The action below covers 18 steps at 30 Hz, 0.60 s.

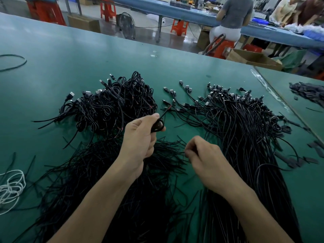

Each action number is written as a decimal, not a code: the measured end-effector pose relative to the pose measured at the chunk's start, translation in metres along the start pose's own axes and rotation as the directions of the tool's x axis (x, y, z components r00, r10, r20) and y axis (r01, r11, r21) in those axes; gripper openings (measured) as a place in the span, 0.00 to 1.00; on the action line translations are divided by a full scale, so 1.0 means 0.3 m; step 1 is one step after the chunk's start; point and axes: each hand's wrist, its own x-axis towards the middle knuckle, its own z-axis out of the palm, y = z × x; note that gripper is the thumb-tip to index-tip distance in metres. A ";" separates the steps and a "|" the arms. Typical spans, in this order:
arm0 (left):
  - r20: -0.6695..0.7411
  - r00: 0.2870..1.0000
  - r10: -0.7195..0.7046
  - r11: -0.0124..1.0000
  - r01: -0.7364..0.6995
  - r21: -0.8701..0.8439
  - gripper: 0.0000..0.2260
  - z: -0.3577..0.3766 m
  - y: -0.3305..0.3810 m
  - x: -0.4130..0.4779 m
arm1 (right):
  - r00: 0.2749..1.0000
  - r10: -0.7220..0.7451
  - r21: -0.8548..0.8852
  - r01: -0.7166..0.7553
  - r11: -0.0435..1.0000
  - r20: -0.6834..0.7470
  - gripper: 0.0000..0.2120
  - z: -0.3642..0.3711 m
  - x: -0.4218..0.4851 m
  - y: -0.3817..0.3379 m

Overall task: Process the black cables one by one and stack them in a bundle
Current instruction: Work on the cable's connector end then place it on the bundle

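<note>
My left hand [140, 139] holds a small coiled black cable [158, 126] between thumb and fingers, its end sticking up to the right. Just right of it, my right hand [203, 155] is curled with its fingertips pinched over the thin black ties [168, 151]; whether it grips one I cannot tell. A heap of coiled black cables [114, 104] lies beyond my left hand. A long spread of straight black cables with USB plugs [245, 130] lies to the right. Thin black ties fan out under both forearms.
The green table [70, 55] carries a white cord [12, 186] at the left edge, a black loop [14, 62] far left and black flat pieces [308, 92] at the right. Beyond the table edge are red stools, cardboard boxes, a fan and seated people.
</note>
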 end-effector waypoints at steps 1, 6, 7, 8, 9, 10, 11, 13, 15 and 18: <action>-0.004 1.000 -0.001 1.000 0.001 -0.003 0.24 0.001 0.000 -0.001 | 1.000 -0.001 0.024 0.001 1.000 0.010 0.07 -0.006 -0.001 -0.002; -0.005 1.000 -0.011 0.999 0.011 -0.030 0.25 0.006 0.006 -0.005 | 0.990 0.019 0.006 -0.020 1.000 0.137 0.07 0.009 -0.009 0.014; -0.001 1.000 -0.011 0.999 0.011 -0.034 0.25 0.005 0.008 -0.005 | 0.990 0.021 0.024 -0.025 0.999 0.137 0.07 0.013 -0.010 0.016; 0.001 1.000 -0.012 0.999 0.012 -0.034 0.25 0.003 0.010 -0.005 | 0.991 0.024 0.058 -0.032 0.998 0.133 0.08 0.014 -0.010 0.017; 0.002 1.000 -0.014 0.999 0.014 -0.033 0.24 0.001 0.011 -0.005 | 0.992 0.025 0.094 -0.037 0.995 0.125 0.09 0.014 -0.011 0.018; 0.003 1.000 -0.014 0.999 0.014 -0.032 0.23 -0.001 0.012 -0.004 | 0.993 0.026 0.127 -0.041 0.991 0.118 0.10 0.010 -0.011 0.019; 0.008 1.000 -0.014 0.999 0.014 -0.031 0.21 -0.002 0.012 -0.004 | 0.993 0.028 0.163 -0.046 0.986 0.113 0.10 0.004 -0.013 0.019; 0.024 1.000 -0.011 1.000 0.012 -0.025 0.19 -0.003 0.012 -0.006 | 0.992 0.039 0.268 -0.070 0.961 0.120 0.11 -0.018 -0.018 0.014; 0.038 0.999 0.005 1.000 -0.004 -0.023 0.18 -0.003 0.014 -0.009 | 0.990 0.052 0.372 -0.098 0.923 0.131 0.12 -0.050 -0.019 0.007; 0.055 0.998 0.044 0.998 -0.041 -0.053 0.19 -0.004 0.024 -0.018 | 0.987 0.076 0.448 -0.130 0.884 0.138 0.13 -0.101 -0.014 -0.001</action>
